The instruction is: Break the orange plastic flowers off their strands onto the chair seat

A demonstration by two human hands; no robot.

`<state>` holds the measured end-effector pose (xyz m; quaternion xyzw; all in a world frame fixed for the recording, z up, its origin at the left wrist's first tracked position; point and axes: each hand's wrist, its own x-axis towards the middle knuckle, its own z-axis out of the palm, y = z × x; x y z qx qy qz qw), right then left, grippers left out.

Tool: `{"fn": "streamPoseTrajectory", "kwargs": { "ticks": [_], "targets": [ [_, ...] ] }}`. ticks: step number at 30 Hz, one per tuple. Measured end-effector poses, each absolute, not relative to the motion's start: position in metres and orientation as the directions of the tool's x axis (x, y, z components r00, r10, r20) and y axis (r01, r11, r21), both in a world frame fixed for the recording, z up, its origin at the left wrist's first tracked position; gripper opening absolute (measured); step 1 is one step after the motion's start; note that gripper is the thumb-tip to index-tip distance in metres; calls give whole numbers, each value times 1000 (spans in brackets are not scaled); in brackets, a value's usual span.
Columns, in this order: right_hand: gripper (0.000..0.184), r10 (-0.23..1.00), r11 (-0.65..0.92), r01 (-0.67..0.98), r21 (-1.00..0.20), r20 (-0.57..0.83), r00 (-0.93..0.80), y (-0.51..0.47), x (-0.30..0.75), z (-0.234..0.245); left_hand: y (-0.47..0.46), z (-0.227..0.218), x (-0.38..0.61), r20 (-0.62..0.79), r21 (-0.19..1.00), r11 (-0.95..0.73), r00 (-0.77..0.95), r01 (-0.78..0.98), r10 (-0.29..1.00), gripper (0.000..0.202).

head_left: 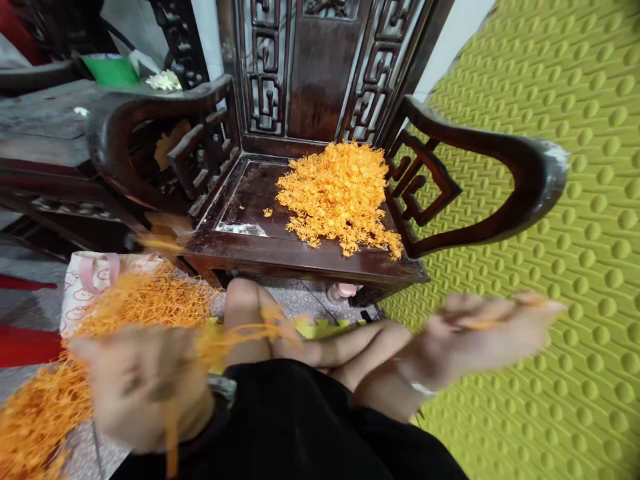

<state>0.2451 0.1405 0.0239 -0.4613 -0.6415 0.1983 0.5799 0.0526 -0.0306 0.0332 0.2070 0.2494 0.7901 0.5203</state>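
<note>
My left hand (145, 383), smeared by motion, is closed at the lower left, with orange plastic-looking strands (240, 337) trailing out to its right and one hanging below. To the right, over the yellow mat, my right hand (490, 330) is also blurred; its fingers are pinched on a thin orange strand (483, 325). A heap of small orange flower-like pieces (345, 193) lies on the seat of the dark carved wooden chair (325, 257). Beside my left hand, a big tangled pile of orange strands (160, 293) spreads across the floor.
A white and pink patterned bag (77, 287) stands behind the strand pile. On the wooden side table (40, 127) are a green container (111, 69) and pale flower pieces (164, 81). A yellow bumpy foam mat (565, 413) covers the right side. My bare legs (325, 350) are in front of the chair.
</note>
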Motion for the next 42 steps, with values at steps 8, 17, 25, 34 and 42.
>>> {"fn": "streamPoseTrajectory", "kwargs": {
  "ticks": [8,17,25,34,42],
  "targets": [
    [44,624,518,665,-538,769,137,243,241,63,16,37,53,155,405,-496,-477,-768,865,48],
    [50,942,111,928,-356,336,17,372,239,48,28,37,34,38,158,-377,-376,-913,926,42],
    [33,677,461,884,-76,674,-296,343,234,45,46,30,34,33,74,-297,-295,-952,955,35],
    [44,721,438,883,-167,652,-234,356,230,34,52,25,32,34,49,-286,-285,-957,958,34],
    [53,561,731,240,-639,363,-744,184,210,44,60,21,32,2,130,-304,-306,-944,952,37]
  ]
}}
